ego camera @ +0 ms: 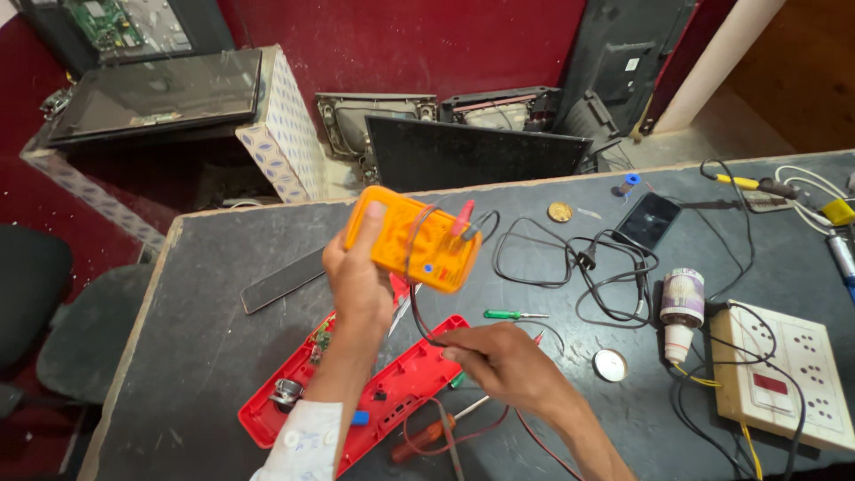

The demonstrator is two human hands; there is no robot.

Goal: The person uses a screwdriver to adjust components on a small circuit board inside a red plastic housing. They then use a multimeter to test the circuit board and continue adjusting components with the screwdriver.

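My left hand [356,276] holds an orange multimeter [411,239] up over the dark worktable [214,294], back side toward me, with red and black leads plugged in at its right end. Pinched in my right hand [499,356], lower and to the right, is the black lead wire [419,312] that loops down from the meter. Beneath both hands lies an opened red plastic casing [392,383] with a small circuit board and parts inside. A green-handled screwdriver [509,314] lies just right of the meter.
A white switch-and-socket board [788,379] sits at the right with a taped bulb holder [681,312], a black coiled cord [597,267], a phone [647,219] and a round tin [610,365]. Screens and opened monitors [472,147] lean behind the table. A red screwdriver [427,436] lies near the front edge.
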